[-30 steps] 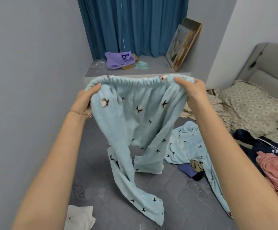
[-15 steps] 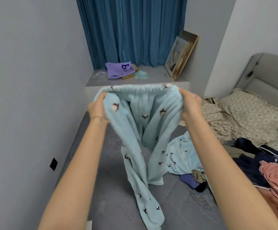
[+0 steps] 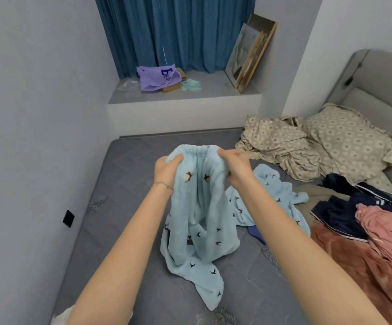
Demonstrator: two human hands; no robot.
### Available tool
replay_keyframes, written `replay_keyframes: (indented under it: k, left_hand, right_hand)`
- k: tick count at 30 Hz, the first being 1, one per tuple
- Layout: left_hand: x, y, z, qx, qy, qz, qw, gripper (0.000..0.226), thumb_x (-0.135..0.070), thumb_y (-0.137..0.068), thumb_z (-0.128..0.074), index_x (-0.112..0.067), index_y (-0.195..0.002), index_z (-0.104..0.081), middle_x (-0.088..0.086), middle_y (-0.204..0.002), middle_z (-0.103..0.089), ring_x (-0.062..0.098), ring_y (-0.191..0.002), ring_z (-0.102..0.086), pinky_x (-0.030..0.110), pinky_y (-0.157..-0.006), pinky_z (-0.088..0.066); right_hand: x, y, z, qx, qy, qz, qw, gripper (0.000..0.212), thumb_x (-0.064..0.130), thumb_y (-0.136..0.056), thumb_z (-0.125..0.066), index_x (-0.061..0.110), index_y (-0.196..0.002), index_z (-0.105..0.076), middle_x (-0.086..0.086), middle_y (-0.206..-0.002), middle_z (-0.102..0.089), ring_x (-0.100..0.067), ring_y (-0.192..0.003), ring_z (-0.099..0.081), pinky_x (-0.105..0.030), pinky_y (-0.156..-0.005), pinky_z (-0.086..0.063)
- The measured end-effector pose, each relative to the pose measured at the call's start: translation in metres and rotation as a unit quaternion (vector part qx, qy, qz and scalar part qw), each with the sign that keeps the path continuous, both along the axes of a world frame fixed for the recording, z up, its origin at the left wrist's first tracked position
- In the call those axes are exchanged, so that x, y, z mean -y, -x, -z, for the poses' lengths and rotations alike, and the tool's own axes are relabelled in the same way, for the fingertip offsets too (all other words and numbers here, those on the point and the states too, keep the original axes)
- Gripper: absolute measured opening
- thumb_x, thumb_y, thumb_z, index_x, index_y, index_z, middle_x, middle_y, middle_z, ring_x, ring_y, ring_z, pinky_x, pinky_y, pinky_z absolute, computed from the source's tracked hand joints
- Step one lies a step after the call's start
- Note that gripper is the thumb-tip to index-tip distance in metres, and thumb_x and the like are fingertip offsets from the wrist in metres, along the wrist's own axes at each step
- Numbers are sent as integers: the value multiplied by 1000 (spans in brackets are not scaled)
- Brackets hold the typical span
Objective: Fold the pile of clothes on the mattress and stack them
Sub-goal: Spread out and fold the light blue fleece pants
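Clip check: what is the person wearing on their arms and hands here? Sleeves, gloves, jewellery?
No sleeves are in view, and neither the left hand nor the right hand is gloved. A thin chain bracelet circles the left wrist; the right wrist shows nothing worn.

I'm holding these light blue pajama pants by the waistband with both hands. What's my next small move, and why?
Probably lay the pants flat on the bare grey mattress in front of you. Your left hand and right hand grip the waistband close together, halving it, while the legs lie bunched on the mattress and need straightening.
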State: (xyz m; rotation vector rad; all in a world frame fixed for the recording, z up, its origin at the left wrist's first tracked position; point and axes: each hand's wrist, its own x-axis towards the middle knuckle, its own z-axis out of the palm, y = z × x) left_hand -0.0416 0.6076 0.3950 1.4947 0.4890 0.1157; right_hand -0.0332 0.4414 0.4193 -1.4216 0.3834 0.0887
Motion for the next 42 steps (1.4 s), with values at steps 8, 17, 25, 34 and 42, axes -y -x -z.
replay_keyframes:
  k: [8, 17, 25, 34, 42]
  left_hand:
    - [37, 22, 7, 164, -104, 128, 973, 59, -13, -83, -72, -15, -125, -31, -13, -113, -46, -5, -101, -51, 14, -85, -48]
    - [-1, 16, -15, 186, 19, 175, 967, 36, -22, -85, -64, -10, -117, -54, 7, -118, -64, 16, -109, -61, 30, -92, -49]
    - [-22, 12, -16, 185, 178, 155, 954, 50, -24, -92, -54, 4, -133, -43, 20, -125, -60, 30, -115, -59, 34, -88, -52]
    - [-21, 23, 2, 122, 65, 178, 974, 51, -31, -83, -65, -4, -123, -52, 14, -117, -66, 25, -107, -64, 35, -88, -54]
    - [-21, 16, -18, 120, -61, 240, 961, 16, -30, -98, -48, -21, -105, -60, -4, -105, -67, 3, -96, -65, 17, -82, -49]
  right_hand:
    - [-13, 7, -11, 56, -68, -123, 988, 14, 9, -95, -48, 12, -97, -62, 1, -77, -68, -9, -68, -63, -20, -62, -51]
    - [0, -3, -3, 219, 163, -145, 951, 44, 28, -84, -73, 30, -123, -53, 5, -126, -50, -7, -119, -46, -18, -98, -36]
    - [-6, -9, -12, 278, 271, -201, 899, 20, 30, -84, -72, 20, -96, -60, 5, -103, -56, 0, -90, -49, -3, -74, -35]
    - [-9, -9, 8, 230, 302, -244, 892, 19, 29, -83, -72, 14, -80, -61, 8, -85, -55, 4, -74, -46, -15, -69, -35]
    - [-23, -10, -15, 197, 412, -398, 796, 100, 55, -66, -79, 29, -148, -28, 9, -140, -47, -9, -128, -42, -25, -101, -32]
